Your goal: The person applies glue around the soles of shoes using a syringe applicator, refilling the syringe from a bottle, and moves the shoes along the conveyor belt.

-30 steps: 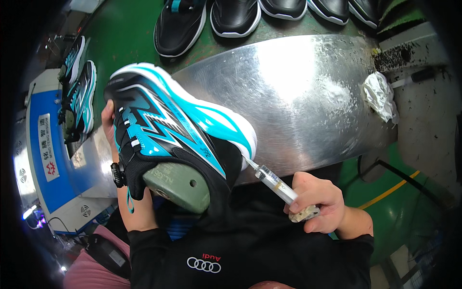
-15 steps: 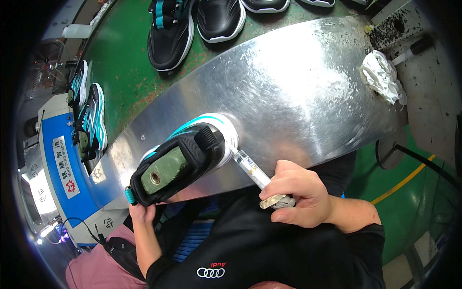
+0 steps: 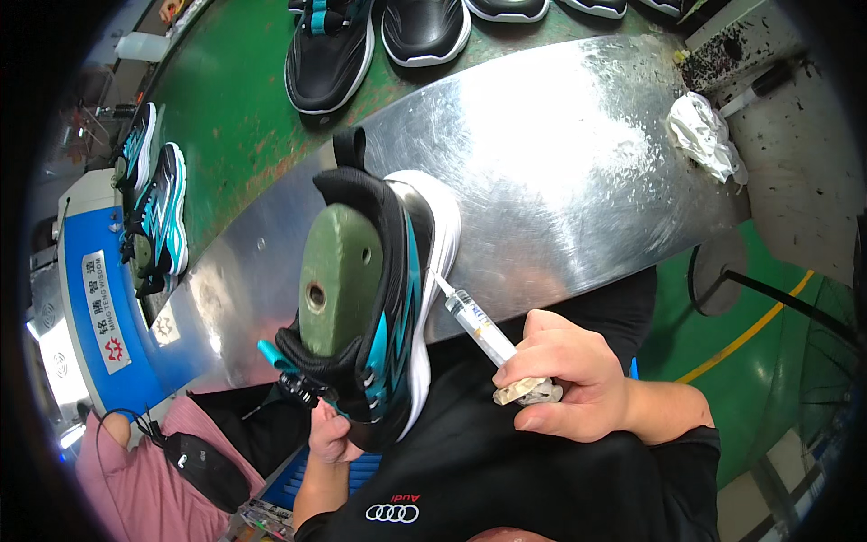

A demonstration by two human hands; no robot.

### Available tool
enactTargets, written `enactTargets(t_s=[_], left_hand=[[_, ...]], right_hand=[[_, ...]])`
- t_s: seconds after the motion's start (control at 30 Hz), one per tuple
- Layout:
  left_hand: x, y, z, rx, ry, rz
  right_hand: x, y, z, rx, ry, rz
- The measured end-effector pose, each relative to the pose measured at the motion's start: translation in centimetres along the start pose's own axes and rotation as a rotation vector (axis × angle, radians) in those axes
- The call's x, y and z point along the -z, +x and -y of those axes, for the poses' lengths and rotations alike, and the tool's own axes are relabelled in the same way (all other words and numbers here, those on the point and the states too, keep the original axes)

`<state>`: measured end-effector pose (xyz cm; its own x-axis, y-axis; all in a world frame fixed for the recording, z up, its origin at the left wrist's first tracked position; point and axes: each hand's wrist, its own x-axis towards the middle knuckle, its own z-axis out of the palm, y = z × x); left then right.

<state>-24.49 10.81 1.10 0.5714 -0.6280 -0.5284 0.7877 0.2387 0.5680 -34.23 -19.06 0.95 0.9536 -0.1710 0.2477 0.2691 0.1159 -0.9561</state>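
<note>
A black and teal sneaker (image 3: 395,262) with a white sole is tilted over the metal table's near edge, its heel upward and toe toward my body. A green shoe last (image 3: 339,257) fills its opening. My left hand (image 3: 332,435) is closed on the sneaker's toe end from below, some fingers hidden behind it. In my right hand (image 3: 578,375) is a clear syringe (image 3: 481,328), its plunger end wrapped in whitish, crumpled material. The syringe's thin tip meets the line between sole and upper along the sneaker's side; whether it touches I cannot tell.
Beneath the work lies a shiny metal plate (image 3: 560,163), beside a green surface (image 3: 226,117) with a row of black shoes (image 3: 334,68). Two more sneakers (image 3: 163,212) stand at left. White crumpled cloth (image 3: 704,135) lies at right. A person in pink (image 3: 203,452) is at lower left.
My left hand has turned the sneaker so its heel points away and its side faces the syringe. The hand has moved right. My right hand has shifted slightly, still holding the syringe.
</note>
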Motion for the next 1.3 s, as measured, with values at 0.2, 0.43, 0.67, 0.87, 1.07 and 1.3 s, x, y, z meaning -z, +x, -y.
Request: enactTargets(t_s=[0.2, 0.43, 0.67, 0.87, 1.07, 1.3], left_hand=[[-0.7, 1.0, 2.6, 0.109, -0.209, 0.168], [-1.2, 2.8, 4.0, 0.328, -0.389, 0.337], [-4.1, 5.8, 5.3, 0.513, -0.484, 0.458], [-6.8, 8.9, 6.1, 0.626, -0.360, 0.558], [-9.4, 10.9, 6.7, 0.548, -0.294, 0.587], [-11.7, 12.2, 6.6, 0.474, -0.316, 0.588]], right_hand=[[-0.6, 0.0, 1.1, -0.013, -0.032, 0.043], [0.4, -0.3, 5.7, -0.213, -0.065, 0.197], [1.0, -2.7, 10.1, -0.204, -0.149, 0.184], [2.0, -4.9, 13.0, -0.145, -0.297, 0.153], [2.5, -6.5, 13.8, -0.070, -0.462, 0.085], [2.5, -7.0, 12.7, 0.055, -0.599, 0.017]])
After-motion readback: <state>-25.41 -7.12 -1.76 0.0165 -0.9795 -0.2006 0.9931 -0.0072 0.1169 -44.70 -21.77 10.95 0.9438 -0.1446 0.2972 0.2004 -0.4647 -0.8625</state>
